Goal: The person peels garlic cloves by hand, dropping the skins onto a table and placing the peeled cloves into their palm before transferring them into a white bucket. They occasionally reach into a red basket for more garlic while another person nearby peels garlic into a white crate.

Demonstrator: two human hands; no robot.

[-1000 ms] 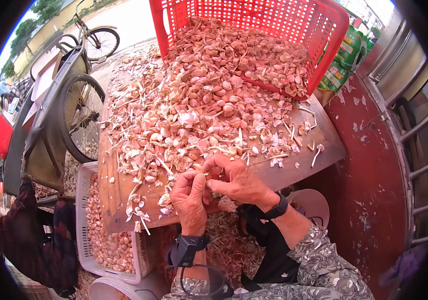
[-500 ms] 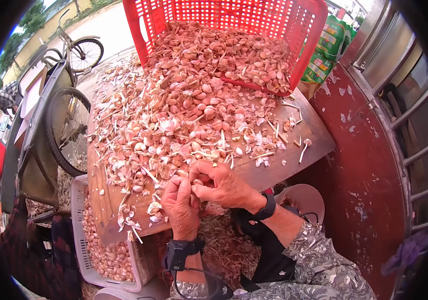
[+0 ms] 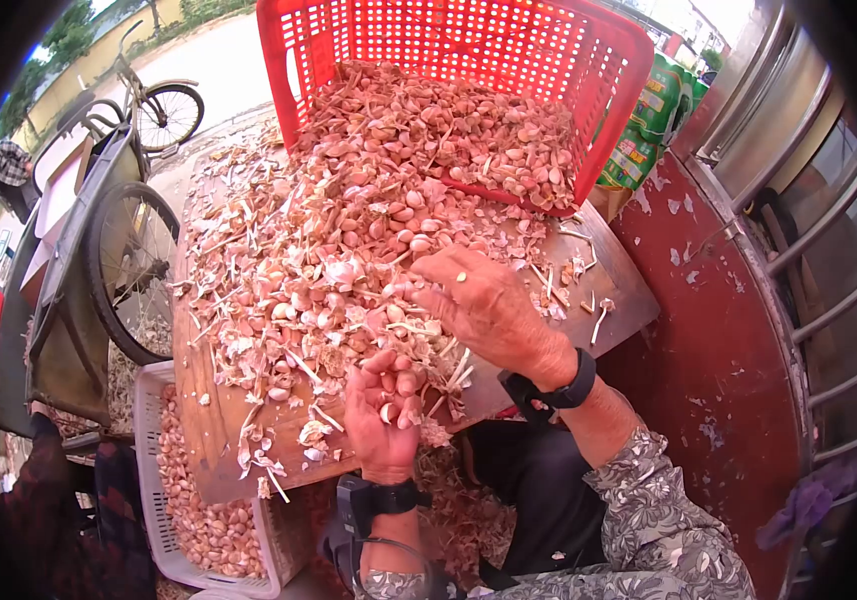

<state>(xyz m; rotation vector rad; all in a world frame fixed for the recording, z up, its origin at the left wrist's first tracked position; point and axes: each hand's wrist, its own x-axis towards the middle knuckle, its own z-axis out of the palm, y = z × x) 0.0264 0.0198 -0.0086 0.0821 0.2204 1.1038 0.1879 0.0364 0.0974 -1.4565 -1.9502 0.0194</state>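
A large heap of garlic cloves (image 3: 404, 215), mixed with papery skins and dry stalks, spreads over the wooden table (image 3: 599, 290). My left hand (image 3: 384, 415) is palm up at the table's near edge, its fingers curled round a garlic clove (image 3: 389, 412). Over the near right side of the heap reaches my right hand (image 3: 494, 310), fingers bent and slightly apart. Its fingertips are at the loose garlic, and no clove can be made out between them. A small pale yellow-green bit (image 3: 462, 277) sticks to the back of a finger.
A red perforated basket (image 3: 459, 35) lies tipped at the back, garlic spilling from it. Below the table's left edge stands a white crate (image 3: 154, 440) of cloves. A cart wheel (image 3: 134, 270) is on the left, green packs (image 3: 649, 115) at the back right, metal bars (image 3: 829, 320) far right.
My hands were together, working at a clove; now they are apart. The right has moved up and right to the heap; the left has turned palm up with a clove.
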